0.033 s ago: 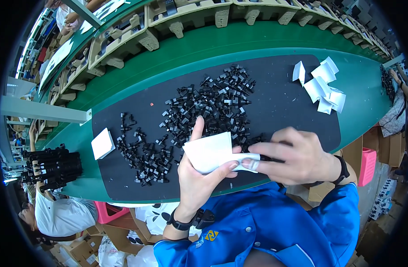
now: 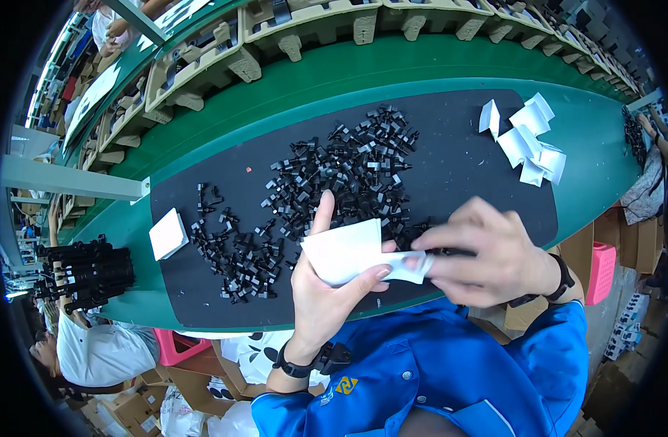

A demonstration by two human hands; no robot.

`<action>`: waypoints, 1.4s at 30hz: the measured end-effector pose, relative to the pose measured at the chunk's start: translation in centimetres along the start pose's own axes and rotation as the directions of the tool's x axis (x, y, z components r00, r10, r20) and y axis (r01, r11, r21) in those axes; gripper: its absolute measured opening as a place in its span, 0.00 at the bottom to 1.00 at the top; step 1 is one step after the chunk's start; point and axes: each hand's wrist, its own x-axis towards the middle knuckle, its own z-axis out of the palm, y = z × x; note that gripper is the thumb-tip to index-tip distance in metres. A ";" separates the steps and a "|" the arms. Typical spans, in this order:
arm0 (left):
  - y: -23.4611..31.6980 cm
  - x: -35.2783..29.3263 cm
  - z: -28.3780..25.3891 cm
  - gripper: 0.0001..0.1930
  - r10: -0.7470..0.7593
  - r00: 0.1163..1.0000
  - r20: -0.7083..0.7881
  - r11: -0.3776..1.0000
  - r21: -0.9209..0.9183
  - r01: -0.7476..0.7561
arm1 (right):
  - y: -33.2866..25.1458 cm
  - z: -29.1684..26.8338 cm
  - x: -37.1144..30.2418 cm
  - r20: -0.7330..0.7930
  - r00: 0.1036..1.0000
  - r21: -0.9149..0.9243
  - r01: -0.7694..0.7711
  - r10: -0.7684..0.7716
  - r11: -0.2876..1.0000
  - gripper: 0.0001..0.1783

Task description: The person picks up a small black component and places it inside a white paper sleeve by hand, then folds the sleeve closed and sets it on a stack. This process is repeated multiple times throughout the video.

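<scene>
My left hand point(image 2: 321, 285) is closed on white folded paper point(image 2: 343, 251), its thumb pressing across the lower edge and its index finger stretched up behind. A narrower flap of the paper point(image 2: 405, 266) sticks out to the right past the thumb. Beside the flap's end is my right hand point(image 2: 481, 255), its fingers smeared by motion, so whether they pinch the paper does not show. Just beyond both hands lies a heap of small black plastic parts point(image 2: 341, 171), partly hidden by the left hand and the paper.
A smaller group of black parts point(image 2: 243, 255) lies left on the dark mat point(image 2: 210, 171), near a white paper stack point(image 2: 169, 234). Folded white papers point(image 2: 527, 142) lie at the far right. Moulded trays point(image 2: 312, 22) line the back. A grey post point(image 2: 72, 178) juts in from the left.
My right hand has shifted slightly right and upward, its fingers drawing off along the flap. The flap's end now curls more into view. My left hand has barely moved.
</scene>
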 end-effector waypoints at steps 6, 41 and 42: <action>0.1 -0.4 0.3 0.49 0.052 0.999 0.012 0.981 0.186 -0.054 | 1.5 1.4 0.1 0.235 0.938 0.578 -0.344 0.253 0.739 0.08; 4.5 1.8 -9.3 0.23 0.115 0.893 -0.436 0.984 0.172 -0.043 | 36.3 -5.6 6.1 -0.420 0.550 -0.678 -0.719 0.722 0.152 0.15; 4.3 1.2 -9.6 0.23 0.112 0.889 -0.443 0.985 0.170 -0.040 | 35.5 -6.4 5.8 -0.402 0.562 -0.741 -0.663 0.723 0.103 0.16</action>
